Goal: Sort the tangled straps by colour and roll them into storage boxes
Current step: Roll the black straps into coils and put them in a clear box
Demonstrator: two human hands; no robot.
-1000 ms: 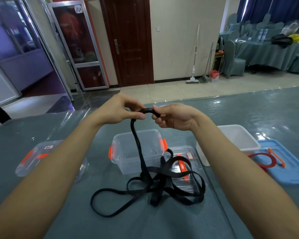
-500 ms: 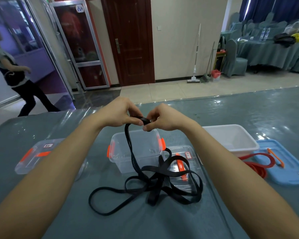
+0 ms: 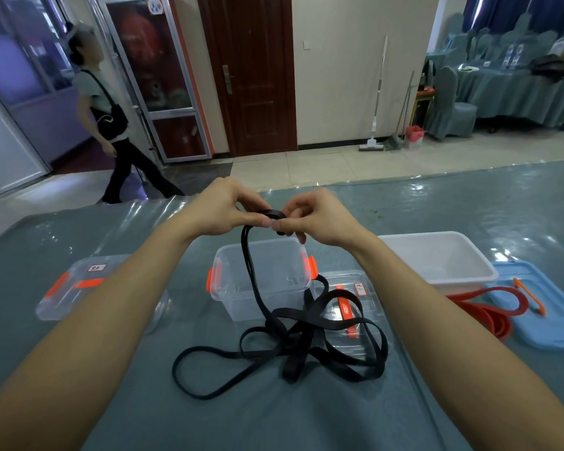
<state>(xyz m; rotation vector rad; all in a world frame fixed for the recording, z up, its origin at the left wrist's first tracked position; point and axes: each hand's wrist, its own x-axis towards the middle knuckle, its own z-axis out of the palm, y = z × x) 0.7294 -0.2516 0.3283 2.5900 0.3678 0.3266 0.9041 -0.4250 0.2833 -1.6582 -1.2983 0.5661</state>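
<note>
Both hands are raised above the grey-green cloth-covered bench (image 3: 306, 421), close together, working on one end of a long flat black strap (image 3: 310, 340). The left hand (image 3: 223, 211) pinches the strap between its thumb and curled fingers. The right hand (image 3: 319, 222) has its fingers curled round a small coiled turn of the same strap, its thumb tip almost touching the left thumb. The coil seems to be only a turn or two, though the fingers cover most of it.

From the hands the strap drops as a doubled length in front of a clear plastic storage box with orange latches (image 3: 284, 275), which is open at the top. It ends in a loose tangle of loops on the bench, just on the near side of that box. Part of the tangle lies over a clear flat lid with an orange handle (image 3: 373, 307), just right of the box.

To the left, well apart, sits a second clear box with orange clips (image 3: 88, 288), its lid on. To the right stands a white opaque plastic tub (image 3: 437, 258), and beside it a pale blue lid (image 3: 554, 320) lies flat. A red strap (image 3: 482, 315) is bunched in front of the tub, with one loop resting on the blue lid.

Beyond the bench a person with a dark shoulder bag (image 3: 111, 125) walks past a glass door
</note>
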